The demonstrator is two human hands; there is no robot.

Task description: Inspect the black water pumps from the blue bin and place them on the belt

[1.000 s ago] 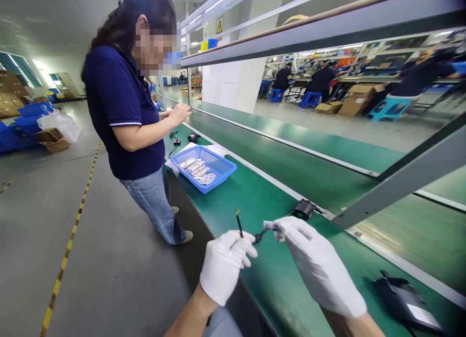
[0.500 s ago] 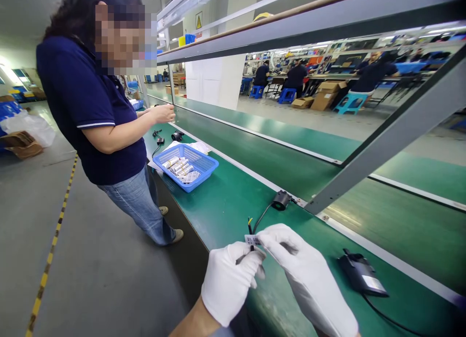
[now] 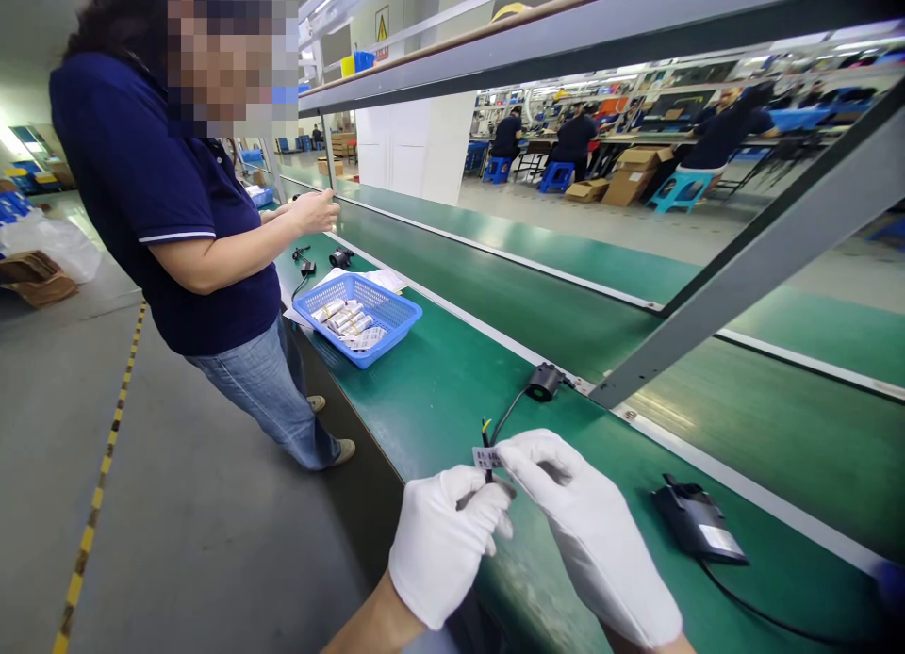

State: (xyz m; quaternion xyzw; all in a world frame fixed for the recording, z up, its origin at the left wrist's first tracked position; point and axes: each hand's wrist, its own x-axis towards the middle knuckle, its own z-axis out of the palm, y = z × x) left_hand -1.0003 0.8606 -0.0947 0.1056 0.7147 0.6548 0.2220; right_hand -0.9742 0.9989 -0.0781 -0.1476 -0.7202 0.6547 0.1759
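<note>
L hand point(image 3: 445, 541) pinched on cable point(image 3: 507, 415) end, R hand point(image 3: 590, 531) fingertips gripping label point(image 3: 486, 458), seemingly touching cable

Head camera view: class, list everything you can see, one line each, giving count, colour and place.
label: one, white, pinched at the cable end between both hands
cable: one, black, from the hands to the round part
round part: one, black, on the bench by the belt's edge
adapter: one, black, on the bench at right
basket: one, blue, on the bench beside the co-worker, holding white packets
bench: one, green, along the line
co-worker: one, navy shirt, standing at left
left hand: one, white glove, gripping the cable
right hand: one, white glove, pinching the label
</note>
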